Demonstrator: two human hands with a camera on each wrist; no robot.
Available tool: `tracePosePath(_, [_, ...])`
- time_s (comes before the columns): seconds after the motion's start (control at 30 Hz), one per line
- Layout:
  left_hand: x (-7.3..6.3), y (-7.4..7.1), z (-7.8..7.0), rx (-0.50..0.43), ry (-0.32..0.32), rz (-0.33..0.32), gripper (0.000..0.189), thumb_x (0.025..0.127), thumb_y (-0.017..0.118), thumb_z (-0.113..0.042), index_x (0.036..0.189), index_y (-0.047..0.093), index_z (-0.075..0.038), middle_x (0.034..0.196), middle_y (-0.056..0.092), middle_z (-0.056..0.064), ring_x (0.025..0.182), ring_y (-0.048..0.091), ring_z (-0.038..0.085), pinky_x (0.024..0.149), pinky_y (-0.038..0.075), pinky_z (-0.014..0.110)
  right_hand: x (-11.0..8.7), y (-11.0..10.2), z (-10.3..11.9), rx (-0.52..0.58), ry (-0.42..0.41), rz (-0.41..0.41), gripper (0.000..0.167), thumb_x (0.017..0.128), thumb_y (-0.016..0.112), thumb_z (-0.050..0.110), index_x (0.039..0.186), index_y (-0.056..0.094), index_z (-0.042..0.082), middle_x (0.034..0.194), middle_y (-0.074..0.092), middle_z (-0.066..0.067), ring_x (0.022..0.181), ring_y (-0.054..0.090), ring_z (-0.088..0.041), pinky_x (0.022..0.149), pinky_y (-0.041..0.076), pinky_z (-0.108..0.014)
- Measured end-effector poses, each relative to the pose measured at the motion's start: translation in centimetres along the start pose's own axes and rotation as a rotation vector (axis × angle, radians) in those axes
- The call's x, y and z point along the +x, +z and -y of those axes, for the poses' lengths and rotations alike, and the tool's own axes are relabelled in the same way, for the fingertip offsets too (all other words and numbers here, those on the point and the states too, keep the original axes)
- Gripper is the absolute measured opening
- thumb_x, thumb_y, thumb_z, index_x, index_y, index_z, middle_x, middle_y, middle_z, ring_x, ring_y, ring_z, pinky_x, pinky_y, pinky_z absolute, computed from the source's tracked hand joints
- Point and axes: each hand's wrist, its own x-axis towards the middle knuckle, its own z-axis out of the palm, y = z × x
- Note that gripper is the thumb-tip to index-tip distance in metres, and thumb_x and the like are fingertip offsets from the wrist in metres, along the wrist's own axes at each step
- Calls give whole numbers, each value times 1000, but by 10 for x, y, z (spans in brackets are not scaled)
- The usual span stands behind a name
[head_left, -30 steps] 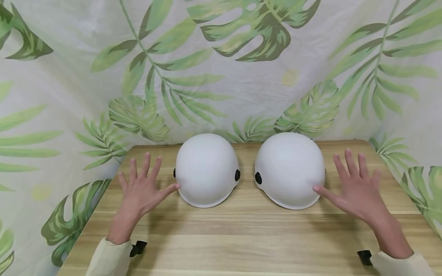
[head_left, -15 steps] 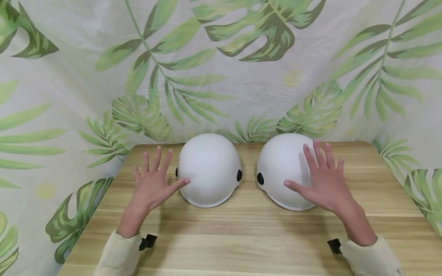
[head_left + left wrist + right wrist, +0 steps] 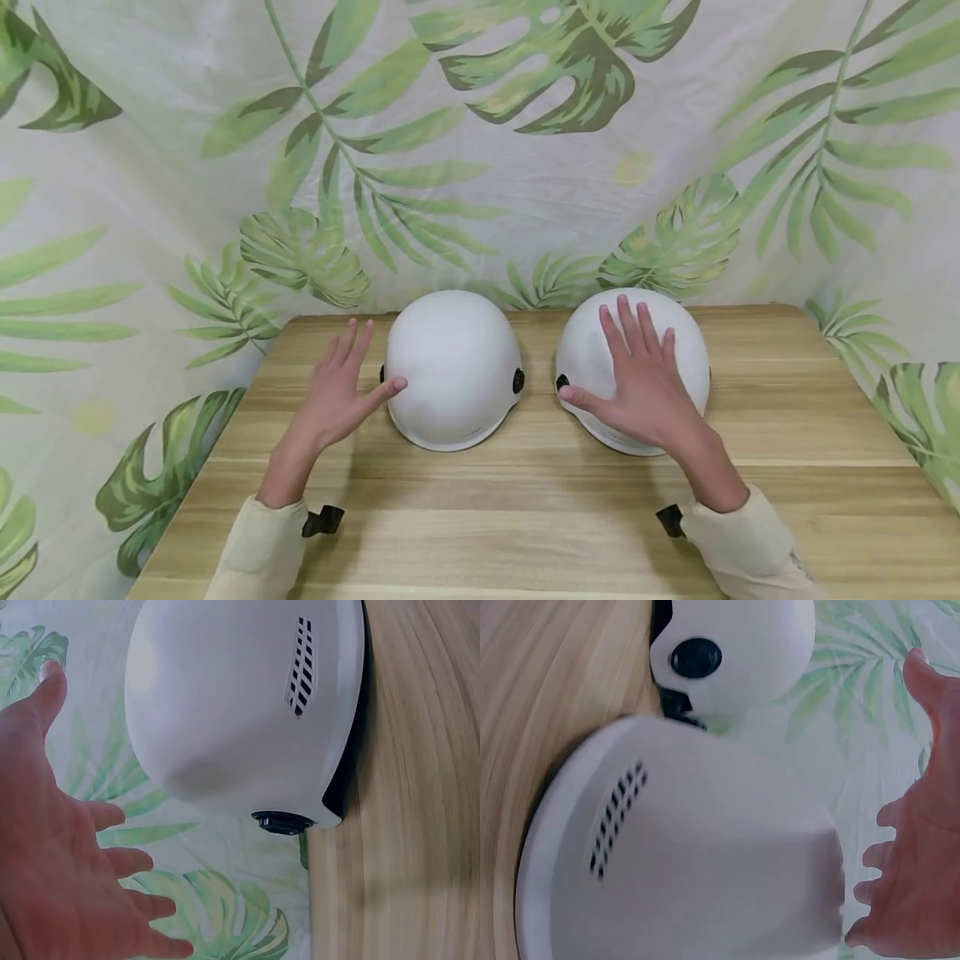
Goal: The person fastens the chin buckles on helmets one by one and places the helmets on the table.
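Two white helmets stand dome up, side by side on the wooden table. Beside the left helmet is my left hand, its fingers spread and its thumb overlapping the dome's edge in the head view. A gap shows between that hand and the helmet in the left wrist view. My right hand hovers over the right helmet, fingers straight and thumb out, hiding part of the dome. In the right wrist view the hand is apart from the shell. Neither hand holds anything.
The wooden table runs back to a leaf-printed cloth hanging behind and at both sides. Black round knobs sit on the helmets' sides. A dark wrist mount juts from the left sleeve.
My right hand has swept left, from beside the right helmet to in front of its dome. The left hand has shifted slightly right and turned a little. Both helmets stay where they were.
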Motion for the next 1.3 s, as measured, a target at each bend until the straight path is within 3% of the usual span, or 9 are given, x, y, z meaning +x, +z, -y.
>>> tracePosePath(0.2, [9, 1, 6, -137, 37, 24, 100, 102, 65, -54, 173, 5, -17, 180, 0, 17, 163, 6, 53, 122, 17, 80, 10, 12, 15, 31, -30, 4, 121, 88, 70, 71, 172, 6, 11, 181, -4, -12, 167, -9, -37, 129, -2, -72])
tracePosePath(0.4, [13, 0, 15, -266, 6, 34, 96, 104, 66, -49, 173, 6, -21, 180, 7, 15, 164, 12, 48, 125, 21, 75, 20, 24, 30, 106, -82, -25, 124, 87, 73, 71, 172, 4, 13, 181, -4, -10, 168, -8, -33, 131, 0, -68])
tracePosePath(0.67, [16, 7, 25, -386, -19, 36, 90, 105, 66, -43, 172, 7, -30, 179, 11, 15, 163, 17, 47, 127, 24, 70, 31, 45, 44, 226, -117, 15, 124, 88, 75, 68, 173, 3, 14, 181, -8, -4, 168, -9, -27, 134, 3, -61])
tracePosePath(1.03, [30, 12, 40, -477, 16, 66, 87, 106, 67, -33, 172, 11, -28, 180, 12, 12, 165, 14, 45, 127, 23, 70, 49, 69, 45, 392, -49, 125, 118, 91, 74, 65, 172, -1, 23, 181, -3, -3, 168, 3, -31, 129, 22, -67])
tracePosePath(1.3, [32, 18, 51, -584, 38, 83, 83, 107, 66, -26, 172, 14, -26, 180, 10, 9, 165, 11, 45, 128, 19, 71, 61, 90, 42, 531, 17, 184, 115, 93, 71, 66, 173, 3, 17, 181, 3, -9, 167, 10, -31, 132, 21, -61])
